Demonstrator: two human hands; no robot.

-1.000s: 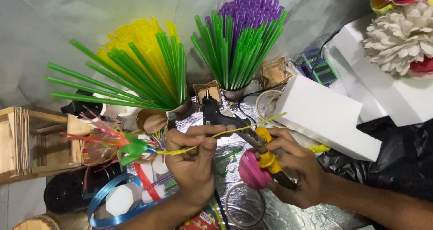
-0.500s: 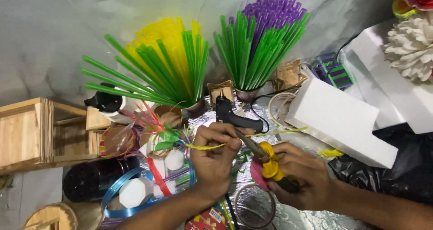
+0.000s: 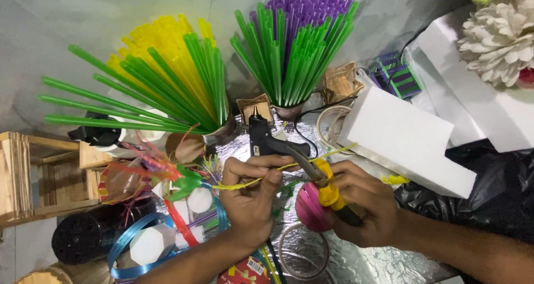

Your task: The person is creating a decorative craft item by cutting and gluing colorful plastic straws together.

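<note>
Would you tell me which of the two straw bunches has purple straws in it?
The right-hand bunch: purple straws fill its centre inside green ones, while the left bunch mixes yellow with green.

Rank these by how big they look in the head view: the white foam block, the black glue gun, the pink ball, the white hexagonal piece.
1. white foam block
2. black glue gun
3. pink ball and white hexagonal piece: look alike, and a hand hides part of the ball, so unranked.

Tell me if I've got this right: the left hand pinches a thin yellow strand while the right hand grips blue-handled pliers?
Not quite. In the head view the pliers in the right hand have yellow handles, not blue. The left hand does pinch the thin yellow strand.
</note>
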